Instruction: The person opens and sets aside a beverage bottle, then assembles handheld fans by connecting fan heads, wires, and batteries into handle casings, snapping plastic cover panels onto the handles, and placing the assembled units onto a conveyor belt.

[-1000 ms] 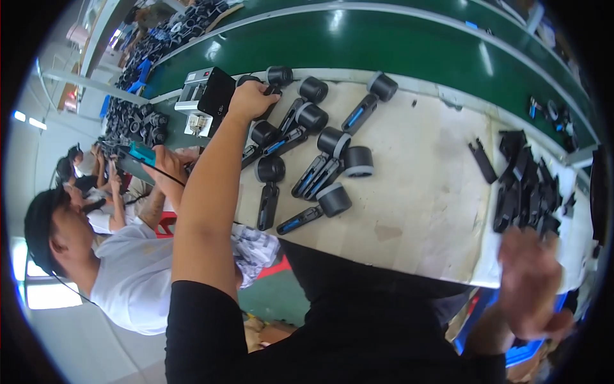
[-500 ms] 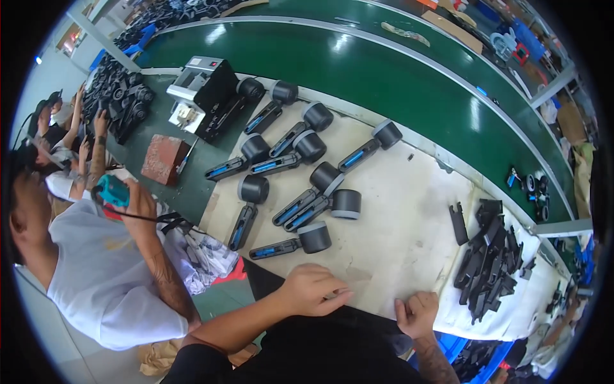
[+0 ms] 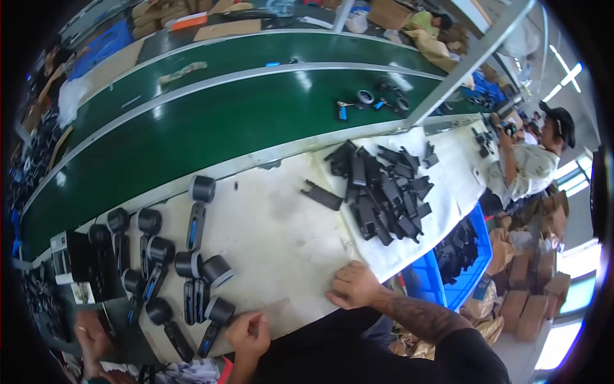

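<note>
My left hand is at the table's near edge with its fingers curled in and nothing visible in them. Just left of it lies a black handheld device with a round cylindrical head and a long handle with a blue strip. Several more such devices lie around it on the white-covered table. My right hand rests on the near edge in a loose fist, with no object showing. Beyond it is a pile of black plastic handle shells, and one loose shell lies to the pile's left.
A green conveyor belt runs along the far side, with a metal post beside it. A blue bin of black parts stands at right. A boxy machine stands at left. Another person's hand is at lower left; a co-worker is at far right.
The view has swung to the right, so the devices now appear lower left and the shell pile nearer the middle. Both hands stay curled near the table edge.
</note>
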The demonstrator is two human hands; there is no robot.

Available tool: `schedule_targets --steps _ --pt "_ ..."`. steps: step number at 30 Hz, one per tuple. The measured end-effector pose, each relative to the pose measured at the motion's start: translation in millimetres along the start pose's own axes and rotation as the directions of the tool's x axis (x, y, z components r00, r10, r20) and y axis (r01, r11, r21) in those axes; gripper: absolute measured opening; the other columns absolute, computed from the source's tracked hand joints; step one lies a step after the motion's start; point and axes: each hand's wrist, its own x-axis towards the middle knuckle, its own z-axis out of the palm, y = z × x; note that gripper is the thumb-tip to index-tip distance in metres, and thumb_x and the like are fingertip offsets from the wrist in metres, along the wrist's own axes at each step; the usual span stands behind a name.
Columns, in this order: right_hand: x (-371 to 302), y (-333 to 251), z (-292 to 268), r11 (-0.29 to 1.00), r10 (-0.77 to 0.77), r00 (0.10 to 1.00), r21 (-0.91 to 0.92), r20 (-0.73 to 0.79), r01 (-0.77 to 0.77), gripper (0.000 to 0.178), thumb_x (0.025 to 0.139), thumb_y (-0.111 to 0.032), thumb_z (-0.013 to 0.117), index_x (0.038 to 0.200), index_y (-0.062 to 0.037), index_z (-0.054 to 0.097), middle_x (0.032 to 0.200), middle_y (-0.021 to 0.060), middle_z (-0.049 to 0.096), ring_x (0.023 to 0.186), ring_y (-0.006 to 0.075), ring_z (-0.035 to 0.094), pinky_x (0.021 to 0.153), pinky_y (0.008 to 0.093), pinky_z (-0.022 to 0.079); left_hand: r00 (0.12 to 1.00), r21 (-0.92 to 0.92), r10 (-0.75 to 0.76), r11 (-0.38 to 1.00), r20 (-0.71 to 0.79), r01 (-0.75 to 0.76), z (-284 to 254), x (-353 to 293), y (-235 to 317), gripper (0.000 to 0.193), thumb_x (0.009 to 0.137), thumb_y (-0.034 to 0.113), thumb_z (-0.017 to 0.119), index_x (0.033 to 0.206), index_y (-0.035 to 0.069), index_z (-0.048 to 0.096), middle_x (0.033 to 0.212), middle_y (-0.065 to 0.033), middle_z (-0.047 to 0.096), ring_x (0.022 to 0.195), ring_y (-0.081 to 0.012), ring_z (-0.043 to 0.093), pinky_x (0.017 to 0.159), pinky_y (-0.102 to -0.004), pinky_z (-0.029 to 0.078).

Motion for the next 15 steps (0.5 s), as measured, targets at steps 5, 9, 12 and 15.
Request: schedule_targets --steps 5,9,12,15 --pt "36.2 3.4 -22.4 0.989 -0.129 0.989 -0.058 0.073 0.134 0.029 0.082 -0.027 0.075 0.071 -0.0142 0.052 0.067 0.0051 0.052 0.058 0.0271 0.055 0.058 0.0394 0.044 0.999 -0.022 0.039 0.999 0.002 -0.039 1.3 -1.3 1.1 0.012 0.083 0.012 0.078 0.087 0.003 0.072 0.070 -0.0096 0.068 0.059 -0.0224 0.066 0.055 -0.0305 0.050" --pt "149.1 105.0 -93.0 0.978 -0.093 0.963 -0.204 -0.254 0.041 0.010 0.083 -0.019 0.072 0.081 -0.0121 0.065 0.068 0.0079 0.059 0.061 0.0327 0.060 0.057 0.0431 0.049 0.998 0.025 0.057 0.998 -0.028 -0.056 3.3 -3.1 -1.7 0.012 0.082 0.012 0.077 0.086 0.003 0.071 0.069 -0.0100 0.068 0.058 -0.0234 0.065 0.055 -0.0312 0.050" --pt "217.1 233.3 -143.6 0.916 0.140 0.924 -0.307 -0.356 -0.257 0.036 0.084 -0.005 0.066 0.120 -0.0097 0.065 0.117 0.0176 0.067 0.107 0.0383 0.065 0.090 0.0446 0.054 0.998 0.039 0.056 0.998 -0.035 -0.054 6.2 -0.3 5.7 0.010 0.082 0.009 0.076 0.086 0.001 0.072 0.067 -0.0080 0.065 0.058 -0.0156 0.063 0.055 -0.0275 0.048" --pt "239.6 316.2 -148.3 0.670 0.445 0.866 -0.558 -0.227 -0.491 0.069 0.081 -0.008 0.070 0.145 -0.0275 0.051 0.151 0.0140 0.047 0.137 0.0382 0.048 0.109 0.0518 0.044 0.972 0.123 0.232 0.964 0.029 -0.234 1.1 2.3 3.4 0.022 0.090 0.020 0.078 0.107 0.006 0.075 0.088 -0.0130 0.072 0.071 -0.0261 0.069 0.064 -0.0347 0.057"
